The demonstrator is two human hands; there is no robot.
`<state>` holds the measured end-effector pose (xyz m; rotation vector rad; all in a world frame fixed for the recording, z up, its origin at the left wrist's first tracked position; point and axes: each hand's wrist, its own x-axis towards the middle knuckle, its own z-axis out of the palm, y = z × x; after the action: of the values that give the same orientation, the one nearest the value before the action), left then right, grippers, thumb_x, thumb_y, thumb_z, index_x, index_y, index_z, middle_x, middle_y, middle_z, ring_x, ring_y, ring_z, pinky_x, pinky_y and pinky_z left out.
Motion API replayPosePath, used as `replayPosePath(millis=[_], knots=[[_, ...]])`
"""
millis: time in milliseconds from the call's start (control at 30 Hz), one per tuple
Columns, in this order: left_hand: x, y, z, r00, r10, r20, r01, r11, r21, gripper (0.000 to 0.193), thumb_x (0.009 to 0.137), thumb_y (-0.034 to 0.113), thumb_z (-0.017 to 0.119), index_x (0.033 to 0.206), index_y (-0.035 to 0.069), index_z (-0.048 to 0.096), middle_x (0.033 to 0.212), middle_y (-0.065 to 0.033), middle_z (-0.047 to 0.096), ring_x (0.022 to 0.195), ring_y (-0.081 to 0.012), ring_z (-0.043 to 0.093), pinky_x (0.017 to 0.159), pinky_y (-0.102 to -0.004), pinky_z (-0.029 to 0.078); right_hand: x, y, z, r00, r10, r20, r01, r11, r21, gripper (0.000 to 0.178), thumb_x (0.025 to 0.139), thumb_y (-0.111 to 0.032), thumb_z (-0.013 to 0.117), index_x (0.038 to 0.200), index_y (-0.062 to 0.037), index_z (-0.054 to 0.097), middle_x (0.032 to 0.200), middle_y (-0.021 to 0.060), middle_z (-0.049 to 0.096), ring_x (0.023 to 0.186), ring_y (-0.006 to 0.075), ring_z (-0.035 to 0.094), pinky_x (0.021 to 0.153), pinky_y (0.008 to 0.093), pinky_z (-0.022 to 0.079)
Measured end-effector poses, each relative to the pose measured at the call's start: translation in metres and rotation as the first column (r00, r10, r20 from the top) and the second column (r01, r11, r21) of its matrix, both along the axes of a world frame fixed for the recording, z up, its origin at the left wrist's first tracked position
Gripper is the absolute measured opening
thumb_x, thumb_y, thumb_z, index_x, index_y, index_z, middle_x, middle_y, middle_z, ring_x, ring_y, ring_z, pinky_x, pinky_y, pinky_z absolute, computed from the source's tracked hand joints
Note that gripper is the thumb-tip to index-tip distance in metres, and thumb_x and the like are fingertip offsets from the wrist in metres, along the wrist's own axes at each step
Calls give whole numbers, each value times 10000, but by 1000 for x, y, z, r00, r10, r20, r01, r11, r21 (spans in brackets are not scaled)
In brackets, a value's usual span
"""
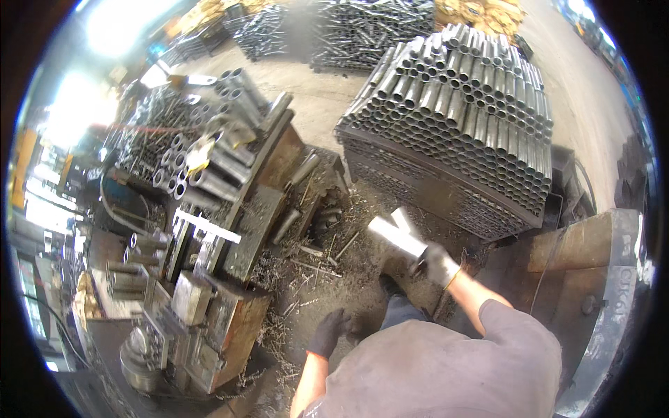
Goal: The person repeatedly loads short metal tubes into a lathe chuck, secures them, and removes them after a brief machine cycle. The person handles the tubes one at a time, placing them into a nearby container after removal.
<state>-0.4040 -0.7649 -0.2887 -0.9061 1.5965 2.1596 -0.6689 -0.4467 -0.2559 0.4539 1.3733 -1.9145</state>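
My right hand (437,266), in a dark and pale glove, is closed round the near end of a shiny metal tube (396,235). A second bright tube (402,219) juts out at an angle beside it and seems to be in the same grip; motion blurs it. In front of the hand stands a large stack of metal tubes (446,104) in a metal crate (425,182). Low on my left side, my left hand (329,334), in a dark glove with an orange cuff, hangs above the littered floor. It holds nothing, and its fingers look loosely apart.
On my left stands a machine (202,327) with a metal block on top. Several thick-walled tubes (223,164) lie on its bench, beside a white bar (209,226). Metal shavings (293,306) litter the floor. A tall metal cabinet (585,279) stands close on my right.
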Motion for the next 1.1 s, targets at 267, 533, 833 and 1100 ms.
replayPosePath(millis=[267, 533, 833, 1100], knots=[[116, -52, 106, 764, 607, -218, -408, 716, 566, 615, 1024, 299, 703, 1539, 43, 487, 1479, -106, 623, 1399, -294, 566, 1226, -478, 420, 174, -209, 91, -224, 813, -538, -632, 300, 715, 845, 778, -278, 797, 1506, 19, 488, 1184, 293, 727, 1038, 422, 738, 874, 490, 587], [239, -95, 163, 827, 463, -319, -556, 752, -353, 429, 893, 223, 848, 1262, 53, 711, 1129, -77, 746, 1100, -205, 699, 951, -383, 569, 292, -350, 123, -231, 849, -475, -831, 82, 550, 591, 784, -255, 826, 1315, -58, 656, 1190, 200, 763, 1139, 303, 742, 962, 442, 577], [326, -223, 208, 319, 765, -560, -934, 152, -324, 364, 835, -13, 802, 1160, 48, 649, 898, -3, 675, 786, -112, 660, 715, -298, 590, 334, -499, 157, -291, 481, -827, -727, 451, 518, 421, 853, -212, 813, 1235, -97, 678, 1011, 195, 780, 961, 337, 787, 806, 436, 633], [300, -365, 170, 395, 741, -544, -892, 167, -420, 240, 883, 55, 815, 1094, 27, 704, 845, -55, 748, 742, -160, 729, 688, -329, 606, 337, -587, 140, -209, 647, -733, -749, 376, 546, 562, 765, -253, 843, 1269, -69, 675, 1025, 209, 781, 968, 371, 787, 831, 432, 637]])
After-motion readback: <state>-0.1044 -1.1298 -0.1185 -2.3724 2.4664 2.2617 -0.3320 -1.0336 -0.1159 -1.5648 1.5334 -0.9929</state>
